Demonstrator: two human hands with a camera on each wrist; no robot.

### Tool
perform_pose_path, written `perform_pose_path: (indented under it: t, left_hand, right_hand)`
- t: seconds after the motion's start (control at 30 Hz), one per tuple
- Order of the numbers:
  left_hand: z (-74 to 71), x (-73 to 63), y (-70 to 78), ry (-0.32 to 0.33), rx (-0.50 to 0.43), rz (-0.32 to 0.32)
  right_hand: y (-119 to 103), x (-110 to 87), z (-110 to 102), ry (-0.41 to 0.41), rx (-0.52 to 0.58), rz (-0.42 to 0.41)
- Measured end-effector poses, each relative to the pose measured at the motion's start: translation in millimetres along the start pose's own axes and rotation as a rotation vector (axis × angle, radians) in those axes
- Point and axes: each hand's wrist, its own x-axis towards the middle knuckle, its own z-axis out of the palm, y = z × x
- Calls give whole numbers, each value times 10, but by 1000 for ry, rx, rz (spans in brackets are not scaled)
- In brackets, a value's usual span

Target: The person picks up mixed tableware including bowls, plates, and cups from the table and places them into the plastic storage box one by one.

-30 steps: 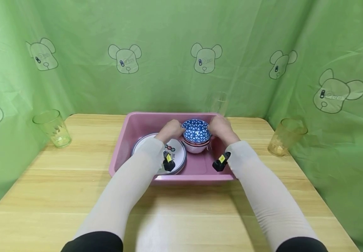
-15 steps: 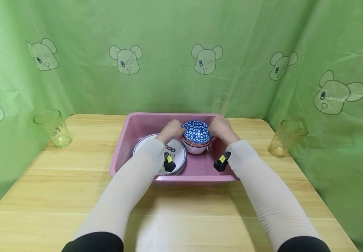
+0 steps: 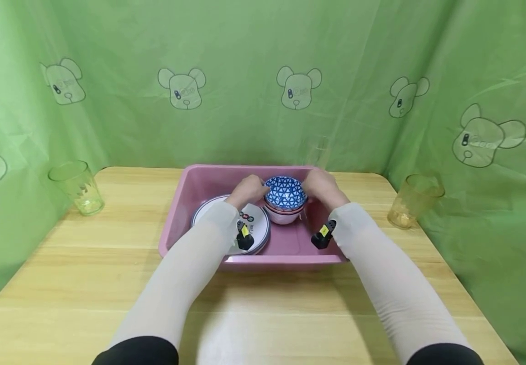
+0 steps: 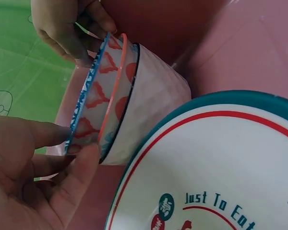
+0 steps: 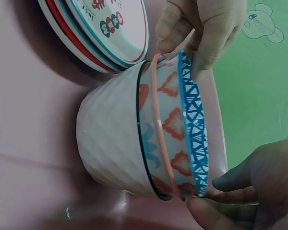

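Note:
In the head view, a nested stack of bowls sits in the pink basin (image 3: 283, 259). Its top bowl (image 3: 284, 192) has a blue-and-white triangle pattern inside and red motifs outside. At the left side of that bowl, my left hand (image 3: 248, 190) pinches the rim; my right hand (image 3: 322, 187) pinches the rim opposite. Below it are an orange-rimmed bowl (image 5: 158, 115) and a dark-rimmed bowl (image 5: 110, 129) with a white faceted outside. Stacked plates (image 3: 256, 223) lie left of the bowls, partly hidden by my left arm.
A greenish glass (image 3: 80, 187) stands at the table's left edge, and an amber glass (image 3: 413, 203) at the right edge. Behind the basin is a clear glass (image 3: 318, 152). Green curtain (image 3: 244, 121) surrounds the wooden table (image 3: 263, 314) at the back and sides.

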Motion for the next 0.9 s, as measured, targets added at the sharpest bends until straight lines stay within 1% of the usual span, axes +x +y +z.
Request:
perform_pose_path:
  t: [0.07, 0.23, 0.37, 0.43, 0.57, 0.7, 0.8, 0.9]
  left_hand:
    - [-6, -3, -17, 0, -15, -3]
    - [-56, -11, -66, -1, -38, 2]
    - [-153, -30, -119, 4, -32, 11]
    - [-222, -52, -151, 16, -11, 10]
    - [-393, -139, -201, 25, -1, -6]
    - [-574, -258, -227, 29, -14, -24]
    - [-707, -343, -252, 30, -27, -35]
    - [-822, -409, -293, 34, -35, -45]
  right_hand:
    - [0, -7, -19, -10, -27, -8]
    - [-6, -40, -79, -5, -43, -16]
    - [-11, -84, -143, -27, 5, 0]
    - [-2, -103, -176, -32, 28, 2]
    - [25, -139, -235, -42, 73, 1]
    - [56, -175, -284, -53, 70, -26]
    - [84, -206, -324, -25, 39, -58]
    - [125, -235, -364, 2, 34, -75]
